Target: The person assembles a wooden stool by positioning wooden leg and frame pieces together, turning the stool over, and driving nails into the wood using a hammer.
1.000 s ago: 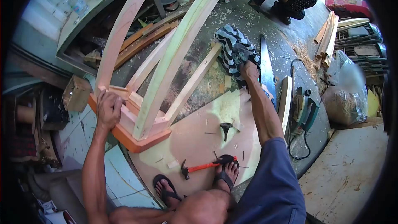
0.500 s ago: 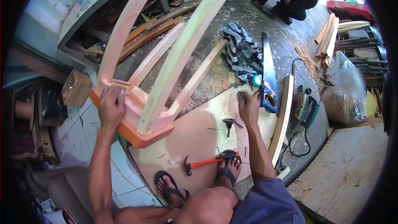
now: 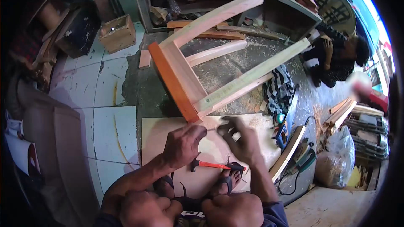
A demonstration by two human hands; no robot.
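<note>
My left hand is closed in a pinch on a small thin piece, like a nail, just in front of the wooden frame. Facing it, my right hand has its fingers curved and apart, near the tip of that piece. The pale wooden frame with several legs lies on the floor, its orange-brown board toward me. Below my hands a red-handled hammer rests on the plywood sheet, its handle end over my foot.
A striped cloth, a saw and a curved wood strip lie to the right, beside a green power tool. A wooden box stands at the upper left. A person crouches at the upper right.
The view has swung left. My left hand has let go of the frame and now pinches a small piece. My right hand has come from the cloth to meet it.
</note>
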